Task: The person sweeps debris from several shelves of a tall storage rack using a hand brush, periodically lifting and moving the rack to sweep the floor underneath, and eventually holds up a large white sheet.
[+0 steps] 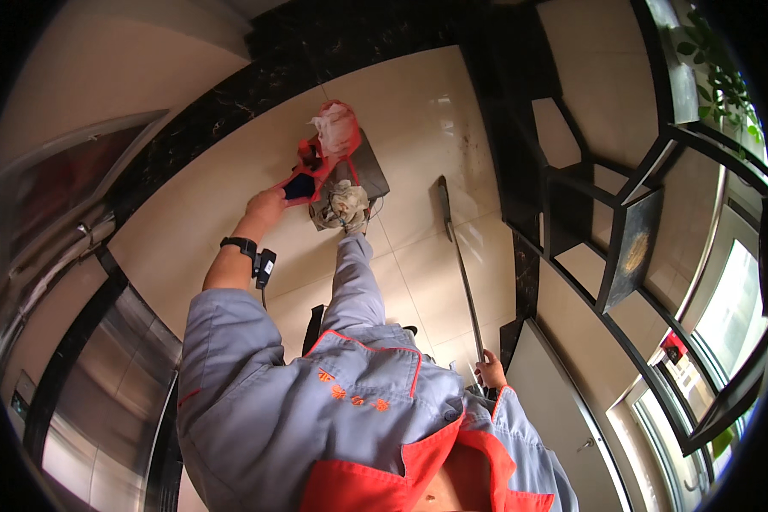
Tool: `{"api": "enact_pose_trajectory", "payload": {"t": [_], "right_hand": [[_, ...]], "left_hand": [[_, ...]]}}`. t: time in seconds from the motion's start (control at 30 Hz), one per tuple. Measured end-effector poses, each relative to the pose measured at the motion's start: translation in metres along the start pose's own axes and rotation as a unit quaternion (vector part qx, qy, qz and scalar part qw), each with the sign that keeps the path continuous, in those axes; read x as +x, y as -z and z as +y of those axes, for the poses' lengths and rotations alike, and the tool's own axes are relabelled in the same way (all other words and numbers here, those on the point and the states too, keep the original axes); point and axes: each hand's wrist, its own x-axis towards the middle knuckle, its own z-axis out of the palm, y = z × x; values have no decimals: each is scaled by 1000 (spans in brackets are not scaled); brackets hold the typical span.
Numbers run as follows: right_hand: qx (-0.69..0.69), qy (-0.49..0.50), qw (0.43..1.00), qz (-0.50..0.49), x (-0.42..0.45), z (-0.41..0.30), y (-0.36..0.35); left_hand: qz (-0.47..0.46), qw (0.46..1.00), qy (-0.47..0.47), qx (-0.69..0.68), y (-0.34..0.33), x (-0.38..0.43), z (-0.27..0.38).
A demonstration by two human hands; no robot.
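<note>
My left hand grips the edge of a red translucent plastic bag, stretched out over the floor. White crumpled paper or film fills the bag's far end, and a dark blue patch shows near my fingers. Under and beside the bag lies a dark grey box-like object. On its near side is a crumpled beige bag or cloth, close to my outstretched leg; the foot is mostly hidden. Low on the right, my right hand is closed around a long pole with a narrow dark head on the floor.
Glossy beige tiles are bordered by black marbled stone. A black-framed shelf unit stands along the right wall, above a pale door. Metal-framed panels line the left. Green leaves hang at the upper right.
</note>
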Motion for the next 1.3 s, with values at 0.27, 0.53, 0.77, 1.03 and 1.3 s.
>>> {"api": "enact_pose_trajectory", "payload": {"t": [0.27, 0.53, 0.77, 1.03, 1.3], "right_hand": [[-49, -61, 997, 18, -8, -26, 1], [-46, -78, 996, 19, -7, -26, -3], [-63, -89, 994, 22, -6, -27, -6], [-72, -82, 994, 18, -10, -36, -13], [-82, -64, 994, -13, 1, -18, -9]], "left_hand": [[112, 987, 55, -101, 36, 117, -28], [96, 978, -47, -181, -7, 165, 10], [-91, 993, -1, -73, -8, 145, 37], [-38, 996, 60, -46, -48, 143, 30], [44, 993, 13, -106, 17, 81, 37]]}}
